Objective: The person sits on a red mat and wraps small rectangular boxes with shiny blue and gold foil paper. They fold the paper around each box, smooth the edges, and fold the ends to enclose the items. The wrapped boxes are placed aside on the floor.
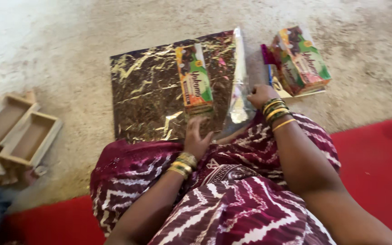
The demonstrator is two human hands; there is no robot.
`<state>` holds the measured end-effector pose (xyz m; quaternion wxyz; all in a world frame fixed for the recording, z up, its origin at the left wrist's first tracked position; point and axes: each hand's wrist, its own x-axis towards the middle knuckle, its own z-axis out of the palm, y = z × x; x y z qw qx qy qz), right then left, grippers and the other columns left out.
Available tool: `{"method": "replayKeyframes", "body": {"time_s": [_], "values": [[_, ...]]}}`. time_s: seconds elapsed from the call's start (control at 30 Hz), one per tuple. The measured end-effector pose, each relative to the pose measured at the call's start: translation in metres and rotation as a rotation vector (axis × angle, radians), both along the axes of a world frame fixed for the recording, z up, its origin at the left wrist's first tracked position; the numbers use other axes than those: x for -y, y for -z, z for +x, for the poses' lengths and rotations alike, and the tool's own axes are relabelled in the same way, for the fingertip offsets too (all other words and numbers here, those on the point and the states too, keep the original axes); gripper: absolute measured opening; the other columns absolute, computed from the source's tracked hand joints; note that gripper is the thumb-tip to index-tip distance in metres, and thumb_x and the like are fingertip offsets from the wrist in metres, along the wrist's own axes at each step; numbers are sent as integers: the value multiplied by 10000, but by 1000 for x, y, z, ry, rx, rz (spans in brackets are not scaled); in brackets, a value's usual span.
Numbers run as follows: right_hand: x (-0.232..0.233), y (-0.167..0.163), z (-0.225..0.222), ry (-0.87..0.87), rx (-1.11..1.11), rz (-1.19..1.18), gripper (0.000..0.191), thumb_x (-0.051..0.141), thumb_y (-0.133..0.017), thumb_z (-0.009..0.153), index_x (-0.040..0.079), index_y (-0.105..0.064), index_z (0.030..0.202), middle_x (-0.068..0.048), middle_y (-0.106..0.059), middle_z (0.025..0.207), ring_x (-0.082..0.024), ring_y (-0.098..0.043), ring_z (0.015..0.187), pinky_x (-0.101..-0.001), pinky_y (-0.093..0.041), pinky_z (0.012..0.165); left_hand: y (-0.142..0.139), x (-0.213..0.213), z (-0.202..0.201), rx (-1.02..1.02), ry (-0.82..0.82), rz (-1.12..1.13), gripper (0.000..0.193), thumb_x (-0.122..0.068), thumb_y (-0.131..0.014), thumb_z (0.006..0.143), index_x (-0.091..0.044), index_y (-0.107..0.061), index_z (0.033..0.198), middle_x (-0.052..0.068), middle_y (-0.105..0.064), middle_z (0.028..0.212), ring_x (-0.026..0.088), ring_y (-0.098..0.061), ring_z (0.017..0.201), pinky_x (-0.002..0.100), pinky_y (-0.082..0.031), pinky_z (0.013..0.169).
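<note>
A sheet of shiny gold foil wrapping paper (146,90) lies flat on the floor in front of me. An orange and green carton (194,81) rests on its right half. My left hand (197,136) lies on the near edge of the foil, just below the carton, fingers down. My right hand (260,95) is closed on the lower end of a clear plastic sleeve (239,68) that runs along the foil's right edge. Both wrists wear gold and green bangles. My lap is covered with maroon and white patterned cloth.
Two more cartons (302,61) of the same kind are stacked at the upper right, with a blue pen (270,75) beside them. Wooden tray-like boxes (21,131) sit at the left. A red mat (377,159) lies under me on the sandy floor.
</note>
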<state>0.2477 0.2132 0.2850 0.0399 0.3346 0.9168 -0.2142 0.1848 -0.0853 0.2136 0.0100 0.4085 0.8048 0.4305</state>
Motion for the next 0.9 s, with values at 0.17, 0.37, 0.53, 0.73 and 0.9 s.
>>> {"method": "replayKeyframes", "body": {"time_s": [0.17, 0.37, 0.53, 0.73, 0.9], "values": [[-1, 4, -8, -9, 63, -47, 415, 418, -687, 814, 111, -760, 1084, -191, -729, 1091, -396, -692, 1026, -490, -549, 906, -5, -48, -37, -58, -298, -255, 858, -408, -834, 801, -107, -413, 1486, 210, -325, 1588, 400, -294, 1484, 564, -350, 1176], [-28, 9, -14, -209, 202, -102, 429, 456, -654, 875, 72, -780, 1018, -163, -772, 971, -349, -733, 974, -466, -567, 896, -19, -104, -75, 106, -471, -607, 1239, -641, -856, 708, -143, -116, 1567, 236, -128, 1620, 482, -121, 1491, 700, -162, 1152], [-32, 9, -22, -274, 212, -36, 383, 421, -606, 887, 116, -788, 1032, -145, -764, 1030, -336, -724, 1005, -456, -561, 925, -19, -120, -89, 255, -559, -643, 1416, -684, -896, 596, -186, -34, 1604, 236, -120, 1643, 474, -192, 1502, 694, -238, 1157], [-26, 4, -21, -289, 211, -42, 374, 419, -620, 867, 136, -773, 1059, -142, -739, 1145, -339, -689, 1087, -477, -545, 957, -8, -123, -92, 322, -553, -610, 1484, -685, -916, 553, -197, -6, 1620, 306, -180, 1593, 525, -388, 1380, 608, -450, 1074], [-23, 0, -17, -231, 201, -79, 347, 367, -617, 849, 161, -770, 1082, -142, -732, 1157, -349, -688, 1093, -477, -538, 973, -7, -126, -84, 382, -582, -461, 1483, -578, -904, 531, -193, -14, 1653, 247, -306, 1554, 431, -534, 1296, 534, -580, 970]]}}
